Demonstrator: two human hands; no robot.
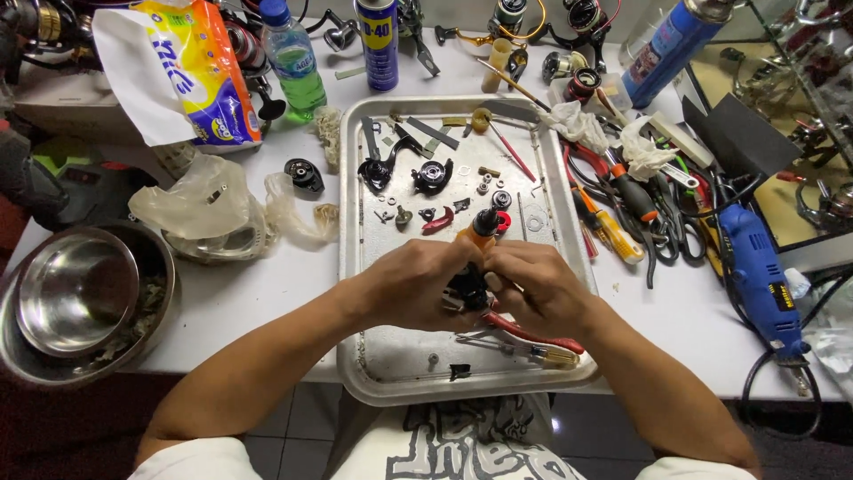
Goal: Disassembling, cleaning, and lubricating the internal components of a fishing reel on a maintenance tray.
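Note:
Over a metal tray (382, 364), my left hand (413, 284) and my right hand (533, 286) meet around a small black fishing reel body (466, 289). An orange-handled screwdriver (478, 228) stands up from between the hands, its handle pointing away from me; which hand grips it I cannot tell. Red-handled pliers (531, 335) and a yellow-handled screwdriver (551, 356) lie on the tray just under my right hand. Small black reel parts (431, 176), screws and washers are spread over the tray's far half.
Two nested steel bowls (75, 298) sit at the left edge. A crumpled plastic bag (200, 204), a green bottle (295, 67) and a spray can (379, 44) stand behind. Hand tools (622, 209) and a blue rotary tool (755, 267) crowd the right side.

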